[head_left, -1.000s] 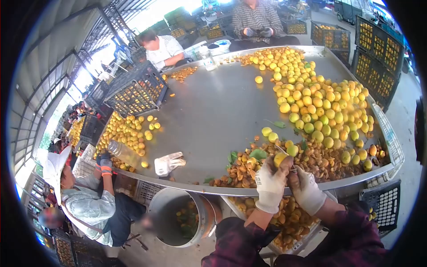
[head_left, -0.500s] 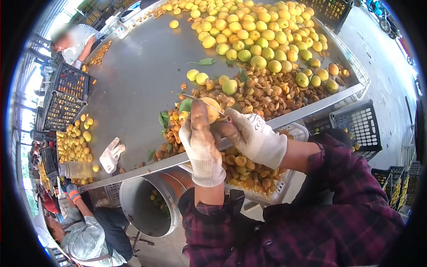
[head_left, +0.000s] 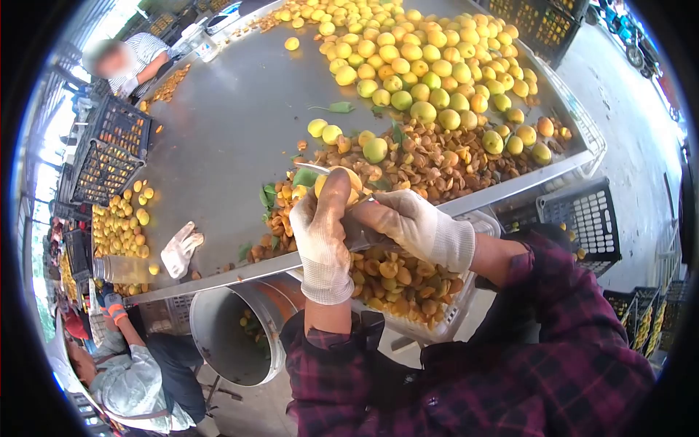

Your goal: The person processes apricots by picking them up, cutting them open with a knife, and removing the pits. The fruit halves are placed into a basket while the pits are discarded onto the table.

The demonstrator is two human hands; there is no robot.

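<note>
My left hand [head_left: 320, 237], in a white glove with bare, stained fingertips, grips a yellow fruit [head_left: 354, 185]. Gloved in the same way, my right hand [head_left: 419, 224] is closed on a small knife [head_left: 369, 199], its thin blade against the fruit. Both hands meet above the table's front edge. Beyond them lie brown halved fruit pieces [head_left: 451, 164] and a green leaf [head_left: 306, 177]. Whole yellow-green fruits [head_left: 422, 65] are heaped at the back. Under my hands a white crate [head_left: 455, 309] holds more halves.
A metal table [head_left: 226, 116] spans the view, with a loose white glove [head_left: 180, 250] at its left front. Below are a metal bucket [head_left: 233, 335] and a black crate [head_left: 582, 218]. One person [head_left: 138, 62] is at the back left, another [head_left: 149, 379] at the lower left.
The fruit has turned in my left hand, and the knife blade lies closer along it. Both hands have moved slightly within the view, which has shifted a little.
</note>
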